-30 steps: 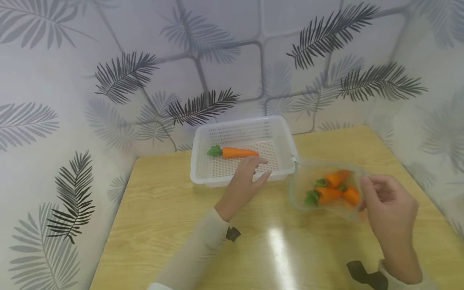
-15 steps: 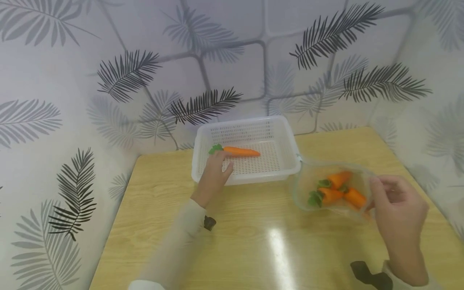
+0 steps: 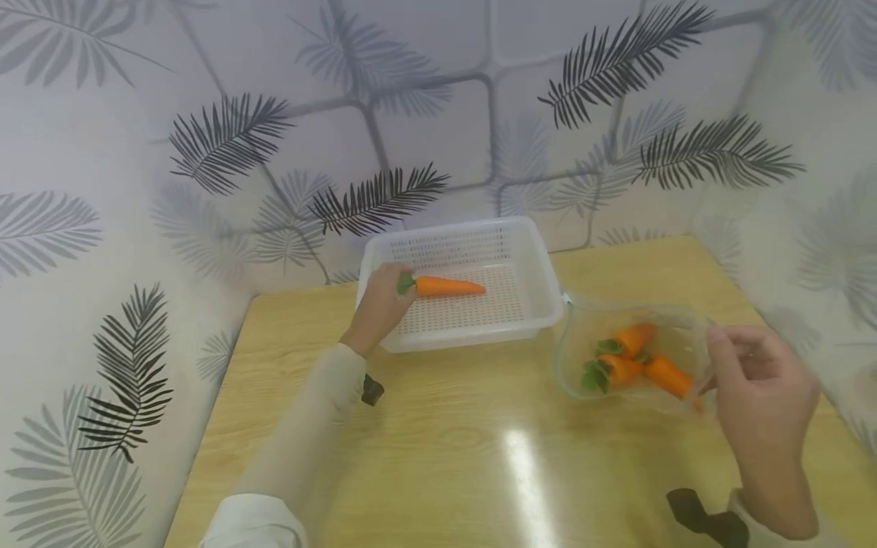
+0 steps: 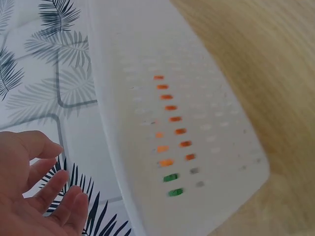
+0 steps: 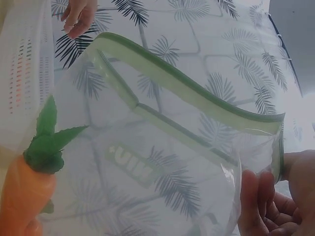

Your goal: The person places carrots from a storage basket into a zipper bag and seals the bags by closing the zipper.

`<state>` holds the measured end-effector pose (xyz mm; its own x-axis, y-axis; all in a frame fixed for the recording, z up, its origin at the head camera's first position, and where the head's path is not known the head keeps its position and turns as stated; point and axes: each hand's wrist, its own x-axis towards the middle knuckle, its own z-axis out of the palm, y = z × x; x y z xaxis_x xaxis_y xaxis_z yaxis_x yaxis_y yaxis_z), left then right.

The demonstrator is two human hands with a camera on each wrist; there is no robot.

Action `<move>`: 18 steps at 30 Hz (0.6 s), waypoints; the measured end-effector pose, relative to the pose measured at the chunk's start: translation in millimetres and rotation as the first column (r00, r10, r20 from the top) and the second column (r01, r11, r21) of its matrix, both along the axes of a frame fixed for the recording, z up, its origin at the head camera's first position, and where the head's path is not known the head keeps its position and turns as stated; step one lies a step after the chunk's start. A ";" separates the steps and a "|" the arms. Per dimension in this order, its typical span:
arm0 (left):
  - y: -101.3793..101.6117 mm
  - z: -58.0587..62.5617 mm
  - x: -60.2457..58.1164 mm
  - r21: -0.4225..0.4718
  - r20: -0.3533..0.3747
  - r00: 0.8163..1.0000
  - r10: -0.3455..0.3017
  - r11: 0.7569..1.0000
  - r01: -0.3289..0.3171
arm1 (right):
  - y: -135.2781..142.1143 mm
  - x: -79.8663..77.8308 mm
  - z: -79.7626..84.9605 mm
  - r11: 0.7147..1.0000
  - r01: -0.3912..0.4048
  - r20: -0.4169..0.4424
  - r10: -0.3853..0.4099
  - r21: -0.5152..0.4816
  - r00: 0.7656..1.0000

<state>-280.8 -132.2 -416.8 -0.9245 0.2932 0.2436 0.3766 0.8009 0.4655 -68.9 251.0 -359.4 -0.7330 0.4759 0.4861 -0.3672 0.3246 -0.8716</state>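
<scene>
We look into the basket (image 3: 473,339) first: mesh floor stretches from the tip of the carrot (image 3: 448,286) to the right wall, and the table (image 3: 445,472) spreads toward us. The carrot lies in there lengthwise, leaves left, tip right! At the leafy end, over the left rim, we see the left hand (image 3: 382,303), fingers loosely curved, nothing between them. Across from it, the right hand (image 3: 763,388) pinches the bag (image 5: 133,164) by its edge, mouth spread, carrots (image 3: 622,371) inside.
</scene>
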 end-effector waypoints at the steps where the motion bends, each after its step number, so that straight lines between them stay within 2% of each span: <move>1: 0.2 2.8 -4.3 -0.005 0.016 1.000 0.004 1.000 -0.004 | 0.1 0.5 0.8 1.000 0.006 0.014 -0.006 0.001 1.000; 7: 4.7 15.5 -30.5 -0.053 0.157 0.988 -0.012 0.998 0.021 | 2.6 0.9 1.4 1.000 0.015 0.008 -0.015 -0.011 1.000; 9: 7.0 16.9 -37.4 -0.075 0.224 0.974 -0.020 0.996 0.038 | 3.6 0.7 0.8 1.000 0.019 0.000 -0.019 0.001 1.000; 11: 9.6 17.8 -42.2 -0.083 0.303 0.953 -0.023 0.995 0.050 | 4.1 0.6 0.2 1.000 -0.001 -0.018 0.001 -0.016 1.000; 15: 14.9 13.8 -50.4 -0.131 0.413 0.911 -0.007 0.989 0.067 | 5.2 1.3 -1.0 0.996 -0.053 -0.054 0.049 -0.078 0.997; 18: 20.2 3.7 -59.1 -0.197 0.404 0.915 0.013 0.978 0.073 | 6.1 2.0 -1.6 0.991 -0.077 -0.070 0.070 -0.106 0.995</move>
<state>-339.9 -112.0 -413.1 -0.9210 0.3261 -0.2133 0.2185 0.8854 0.4102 -66.9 257.1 -361.0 -0.7355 0.4747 0.4833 -0.4448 0.1996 -0.8731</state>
